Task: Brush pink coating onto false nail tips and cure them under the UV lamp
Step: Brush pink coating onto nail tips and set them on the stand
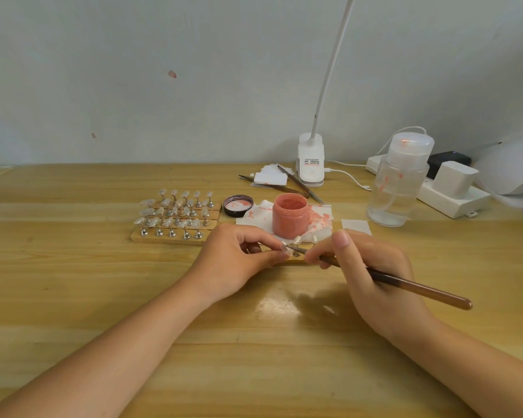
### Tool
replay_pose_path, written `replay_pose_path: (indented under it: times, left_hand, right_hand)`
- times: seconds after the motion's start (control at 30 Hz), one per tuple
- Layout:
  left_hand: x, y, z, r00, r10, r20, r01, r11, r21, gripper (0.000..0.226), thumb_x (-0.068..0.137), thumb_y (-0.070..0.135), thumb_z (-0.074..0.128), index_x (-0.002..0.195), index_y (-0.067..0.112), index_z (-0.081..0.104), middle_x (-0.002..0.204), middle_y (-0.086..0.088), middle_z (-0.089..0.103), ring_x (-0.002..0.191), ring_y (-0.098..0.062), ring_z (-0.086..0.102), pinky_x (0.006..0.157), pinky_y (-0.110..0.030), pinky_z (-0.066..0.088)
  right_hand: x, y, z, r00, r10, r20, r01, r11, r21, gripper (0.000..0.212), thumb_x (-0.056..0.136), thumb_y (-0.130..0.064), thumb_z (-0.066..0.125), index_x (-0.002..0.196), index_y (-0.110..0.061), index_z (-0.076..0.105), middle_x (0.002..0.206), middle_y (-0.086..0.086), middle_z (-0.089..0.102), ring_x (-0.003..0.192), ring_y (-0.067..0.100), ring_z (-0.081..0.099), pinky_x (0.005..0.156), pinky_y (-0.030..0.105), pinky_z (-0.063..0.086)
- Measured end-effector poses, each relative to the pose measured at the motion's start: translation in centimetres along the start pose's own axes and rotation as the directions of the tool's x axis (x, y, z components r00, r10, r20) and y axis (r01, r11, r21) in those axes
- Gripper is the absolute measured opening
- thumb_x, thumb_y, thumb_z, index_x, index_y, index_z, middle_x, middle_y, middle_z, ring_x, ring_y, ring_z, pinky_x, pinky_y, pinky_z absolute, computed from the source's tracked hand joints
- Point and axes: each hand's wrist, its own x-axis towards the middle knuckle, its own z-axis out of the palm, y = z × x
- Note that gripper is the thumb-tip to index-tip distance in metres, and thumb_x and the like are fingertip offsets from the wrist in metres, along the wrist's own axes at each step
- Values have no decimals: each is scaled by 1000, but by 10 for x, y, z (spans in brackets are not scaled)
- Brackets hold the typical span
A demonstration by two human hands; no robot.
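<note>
Left hand (239, 260) pinches a clear false nail tip (284, 248) between thumb and fingers, just in front of the pink jar (290, 215). Right hand (372, 273) grips the brush (405, 285), thumb raised, fingers curled round the shaft. Bristle end meets the nail tip; too small to tell whether any pink sits on it. Brush's long axis runs from the tip at centre down and out to the right, butt end pointing toward the table's right near edge. Small stand (296, 253) under the tip mostly hidden behind the fingers; two more tips poke up behind. Jar open, its lid (238, 205) lying just to its left. Rack of mounted tips (175, 215) sits farther left on the wooden table (73, 282). White UV lamp (514, 164) cut off at right edge.
</note>
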Motion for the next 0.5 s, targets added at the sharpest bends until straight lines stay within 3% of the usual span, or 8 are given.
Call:
replay_pose_path:
  times: [0.1,0.23,0.3,0.43,0.5]
  left_hand:
    - [-1,2,0,1000,16,23,-16,1000,-16,17,66,9,77,65,25,71,66,-9,68,59,-16,45,58,-24,37]
    - [0,3,0,999,21,26,-21,1000,-16,14,66,10,76,66,23,71,78,-22,68,63,-22,47,63,-30,38]
    - [0,3,0,1000,25,18,-25,1000,-18,17,67,8,76,66,24,71,78,-20,69,63,-24,48,63,-32,39]
    - [-2,2,0,999,30,26,-30,999,-27,18,68,4,75,67,22,72,71,1,71,64,-22,49,61,-26,41]
    - [-2,2,0,999,31,28,-30,999,-33,17,68,4,75,67,21,72,73,-1,71,64,-22,48,61,-26,40]
  right_hand:
    - [-1,0,0,999,42,26,-43,998,41,46,91,-47,38,69,-20,69,64,-8,65,61,2,61,59,14,46]
    - [0,-2,1,1000,-8,-12,8,1000,12,45,93,-46,36,72,-22,67,69,-12,65,66,-1,61,62,12,45]
    - [1,-1,1,1000,17,3,-17,1000,-13,38,91,-40,40,74,-23,68,70,-18,64,69,-1,62,64,11,44]
    - [-2,0,1,999,54,4,-55,996,69,43,91,-44,39,67,-22,68,61,-5,66,59,3,60,58,13,45]
    - [0,-1,1,1000,30,-9,-30,999,35,43,92,-44,38,71,-21,69,67,-11,66,65,2,62,61,13,46]
